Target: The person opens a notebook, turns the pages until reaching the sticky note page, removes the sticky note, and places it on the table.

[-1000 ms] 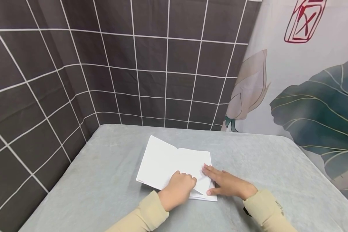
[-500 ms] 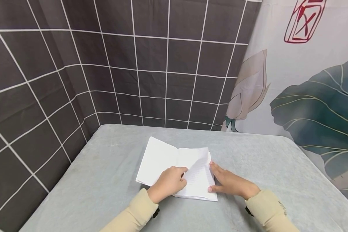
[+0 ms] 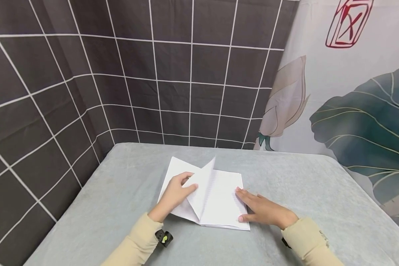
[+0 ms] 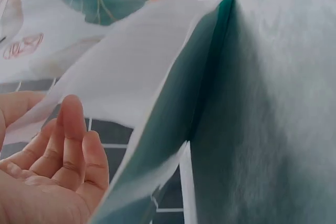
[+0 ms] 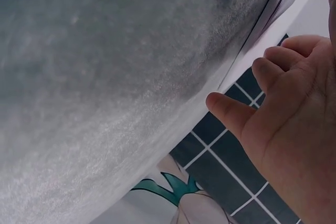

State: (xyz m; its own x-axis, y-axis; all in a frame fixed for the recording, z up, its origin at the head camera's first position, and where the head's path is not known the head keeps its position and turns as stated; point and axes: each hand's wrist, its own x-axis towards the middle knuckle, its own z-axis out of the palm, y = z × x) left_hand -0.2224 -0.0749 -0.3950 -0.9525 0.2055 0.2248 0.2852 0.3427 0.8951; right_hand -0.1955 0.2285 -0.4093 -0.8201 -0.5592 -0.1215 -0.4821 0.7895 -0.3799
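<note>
A notebook (image 3: 224, 199) with faintly lined white pages lies spread on the table. One raised page (image 3: 203, 183) stands up near the spine and leans left, and my left hand (image 3: 174, 190) pinches it between thumb and fingers. In the left wrist view the page (image 4: 131, 61) runs between the thumb and the curled fingers (image 4: 73, 124), above the notebook's green-tinted cover underside (image 4: 199, 77). My right hand (image 3: 266, 210) rests with straight fingers on the notebook's right edge. In the right wrist view that hand (image 5: 289, 114) lies along the page edge.
A grey cloth covers the table (image 3: 136, 166). Behind and to the left hangs a dark curtain (image 3: 173, 92) with white grid lines. At the right a pale curtain (image 3: 319, 74) shows a lotus print. A dark wrist device (image 3: 164, 237) sits at the left sleeve.
My left hand has moved from the notebook's middle to its left part, lifting a page from the right side and carrying it leftward. The right hand stays at the right edge.
</note>
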